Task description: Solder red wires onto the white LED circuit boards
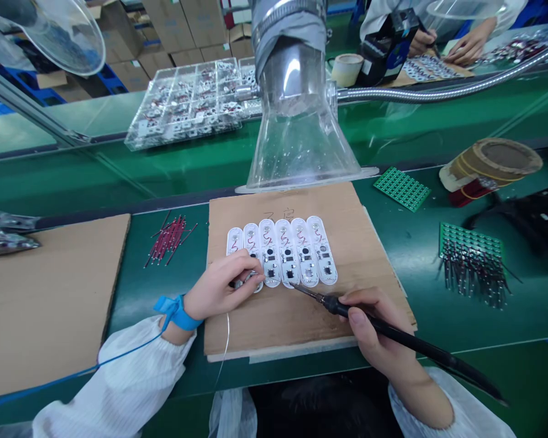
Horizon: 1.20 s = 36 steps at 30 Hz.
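Several white oblong circuit boards [307, 258] lie side by side in a row on a cardboard sheet [274, 331]. Each fully visible board carries small dark parts and a short red wire. My right hand [379, 328] grips a soldering iron [333, 304], its tip by the lower end of a middle board; whether it touches is too small to tell. My left hand [226, 280], with a blue wrist strap [179, 313], covers the lower part of the leftmost boards. Its fingers are pinched, and a thin silvery solder wire [228, 331] trails below it towards the table edge.
A clear fume hood [301, 146] hangs just beyond the boards. Red wires [171, 240] lie left; a green panel [402, 188], dark-wired panel [472, 255] and tape-wound roll [488, 164] lie right. Behind stand a parts tray [187, 103] and a co-worker's hands [470, 45].
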Motion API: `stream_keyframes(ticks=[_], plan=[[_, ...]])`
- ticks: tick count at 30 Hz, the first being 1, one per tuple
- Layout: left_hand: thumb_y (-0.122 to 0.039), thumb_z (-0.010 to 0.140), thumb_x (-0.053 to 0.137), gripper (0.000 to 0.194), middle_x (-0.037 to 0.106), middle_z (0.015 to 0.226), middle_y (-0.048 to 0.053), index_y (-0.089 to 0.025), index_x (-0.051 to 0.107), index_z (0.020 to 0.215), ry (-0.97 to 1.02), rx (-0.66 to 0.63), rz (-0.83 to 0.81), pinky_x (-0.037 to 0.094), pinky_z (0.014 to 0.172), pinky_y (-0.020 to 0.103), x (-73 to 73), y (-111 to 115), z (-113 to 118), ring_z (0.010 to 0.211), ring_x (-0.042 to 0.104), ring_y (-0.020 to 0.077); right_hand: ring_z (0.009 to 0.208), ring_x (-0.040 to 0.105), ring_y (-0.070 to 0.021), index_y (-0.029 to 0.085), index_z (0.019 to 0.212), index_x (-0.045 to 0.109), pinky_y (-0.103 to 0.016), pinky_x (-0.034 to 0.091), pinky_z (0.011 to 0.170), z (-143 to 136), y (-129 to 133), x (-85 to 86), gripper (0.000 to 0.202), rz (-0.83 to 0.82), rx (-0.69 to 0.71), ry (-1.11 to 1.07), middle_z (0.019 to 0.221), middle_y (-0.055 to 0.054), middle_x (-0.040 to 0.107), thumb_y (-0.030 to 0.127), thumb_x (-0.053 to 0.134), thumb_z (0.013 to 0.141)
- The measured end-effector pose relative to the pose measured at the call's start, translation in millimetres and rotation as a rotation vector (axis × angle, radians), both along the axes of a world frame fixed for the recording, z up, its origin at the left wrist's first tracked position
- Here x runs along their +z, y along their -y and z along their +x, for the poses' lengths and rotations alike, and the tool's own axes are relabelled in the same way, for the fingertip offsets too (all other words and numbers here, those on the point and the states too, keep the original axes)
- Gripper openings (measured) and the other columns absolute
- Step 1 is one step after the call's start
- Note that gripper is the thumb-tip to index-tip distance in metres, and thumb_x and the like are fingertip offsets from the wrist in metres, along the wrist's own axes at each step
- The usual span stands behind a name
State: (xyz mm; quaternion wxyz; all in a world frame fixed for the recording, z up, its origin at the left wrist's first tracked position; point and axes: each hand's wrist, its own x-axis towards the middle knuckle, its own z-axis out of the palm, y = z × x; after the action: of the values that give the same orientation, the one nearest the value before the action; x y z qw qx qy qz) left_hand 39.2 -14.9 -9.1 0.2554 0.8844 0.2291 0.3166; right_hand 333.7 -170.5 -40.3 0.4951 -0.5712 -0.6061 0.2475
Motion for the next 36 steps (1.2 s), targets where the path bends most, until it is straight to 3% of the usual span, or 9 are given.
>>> stream_keyframes(ticks=[8,14,20,36], plan=[[-0.011,0.105,0.066,0.012,0.049,0.075,-0.006,-0.023,0.064,0.102,0.012,0.012,-0.014,0.038,0.058,0.022,0.9,-1.3,-3.5,0.061,0.045,0.0104,0.067,0.078,-0.0195,0.029,0.110,0.075,-0.030,0.063,0.060,2.2,0.0,0.4,0.009,0.025,0.005,0.016,0.090,-0.002,0.081,0.037,0.071,0.108],[-0.009,0.100,0.065,0.014,0.045,0.073,-0.006,-0.022,0.061,0.099,0.128,0.148,-0.023,0.037,0.059,0.024,0.2,-11.2,-17.8,0.061,0.043,0.0108,0.076,0.078,-0.0202,0.028,0.117,0.074,-0.035,0.065,0.074,-10.5,5.0,1.0,0.010,0.062,-0.139,-0.067,0.098,-0.004,0.079,0.032,0.069,0.109],[-0.012,0.101,0.065,0.012,0.046,0.071,-0.005,-0.022,0.062,0.096,0.038,0.072,-0.048,0.040,0.061,0.027,1.9,-9.5,-14.1,0.064,0.047,0.0134,0.074,0.078,-0.0194,0.028,0.111,0.072,-0.031,0.063,0.065,-28.4,-8.1,7.2,0.006,0.054,-0.032,-0.006,0.093,-0.002,0.077,0.030,0.066,0.109],[-0.008,0.101,0.065,0.015,0.045,0.075,-0.006,-0.023,0.060,0.099,0.018,0.026,-0.035,0.039,0.064,0.026,1.8,-5.2,-7.0,0.067,0.047,0.0131,0.067,0.076,-0.0156,0.028,0.103,0.069,-0.025,0.061,0.061,-29.2,-17.0,16.4,0.006,0.086,-0.021,0.083,0.084,0.002,0.077,0.029,0.065,0.107]])
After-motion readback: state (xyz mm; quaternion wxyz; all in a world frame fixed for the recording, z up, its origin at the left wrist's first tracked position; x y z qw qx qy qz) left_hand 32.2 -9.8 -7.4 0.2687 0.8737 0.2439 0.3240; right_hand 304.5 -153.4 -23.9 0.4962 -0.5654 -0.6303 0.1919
